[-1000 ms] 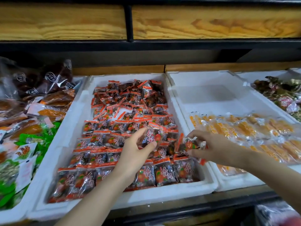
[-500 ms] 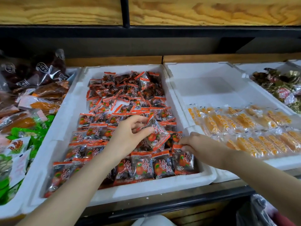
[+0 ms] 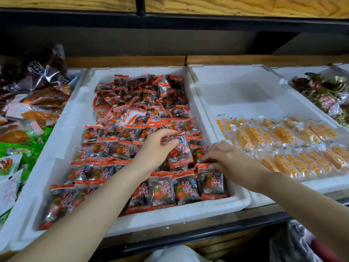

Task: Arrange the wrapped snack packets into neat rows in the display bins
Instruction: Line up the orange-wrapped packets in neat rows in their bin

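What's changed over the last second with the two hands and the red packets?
The right hand dropped from above the right edge of the white bin, where it pinched a red packet, onto the near-right rows; its grip now is unclear. The left hand curled its fingers tighter round the raised packet it already held. The other rows and the orange packets next door stayed put.

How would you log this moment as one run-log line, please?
left hand: pinches red packet above middle bin | right hand: fingers at top edge of front-row packet | back packets: jumbled
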### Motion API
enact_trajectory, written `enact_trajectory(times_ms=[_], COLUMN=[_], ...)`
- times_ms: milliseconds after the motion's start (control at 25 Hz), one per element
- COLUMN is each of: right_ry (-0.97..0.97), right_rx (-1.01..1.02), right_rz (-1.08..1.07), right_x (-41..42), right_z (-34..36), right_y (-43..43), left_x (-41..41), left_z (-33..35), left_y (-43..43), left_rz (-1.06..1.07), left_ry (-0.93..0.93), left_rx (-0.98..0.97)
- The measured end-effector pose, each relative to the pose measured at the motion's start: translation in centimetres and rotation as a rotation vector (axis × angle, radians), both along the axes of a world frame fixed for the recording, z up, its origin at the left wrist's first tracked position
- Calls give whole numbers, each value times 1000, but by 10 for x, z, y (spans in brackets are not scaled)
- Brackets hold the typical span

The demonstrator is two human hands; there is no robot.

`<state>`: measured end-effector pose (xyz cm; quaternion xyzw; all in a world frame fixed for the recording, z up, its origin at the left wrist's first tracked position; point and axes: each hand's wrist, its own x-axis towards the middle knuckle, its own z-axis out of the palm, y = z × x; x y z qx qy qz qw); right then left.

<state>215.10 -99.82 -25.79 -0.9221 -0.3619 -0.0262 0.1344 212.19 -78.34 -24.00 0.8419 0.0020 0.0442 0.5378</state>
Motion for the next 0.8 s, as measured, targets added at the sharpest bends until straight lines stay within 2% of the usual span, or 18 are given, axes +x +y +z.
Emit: enact_trajectory(times_ms=[120,280,480,600,680,800], right_ry=[48,-1,147,161,194,181], right_rx=[289,249,246,217,189,4], right_rz=[-125,-92,-180,-238,-274,-246], right_x=[-2,12,31,40,43,46], right_z=[8,18,27,27,26,23], right_y=[-2,2,11,14,17,20], left_x=[20,41,47,44,42,39], left_z=[-1,-6,-8,-8,-12,-24], left_y=[-16,-41,-47,-35,-23,-9], left_rz=[-37,-6,-83,-116,-193,-355], left_ry=[-14,-20,-50,-98,-72,18], left_rx=[-18,-75,-52,82,263,508])
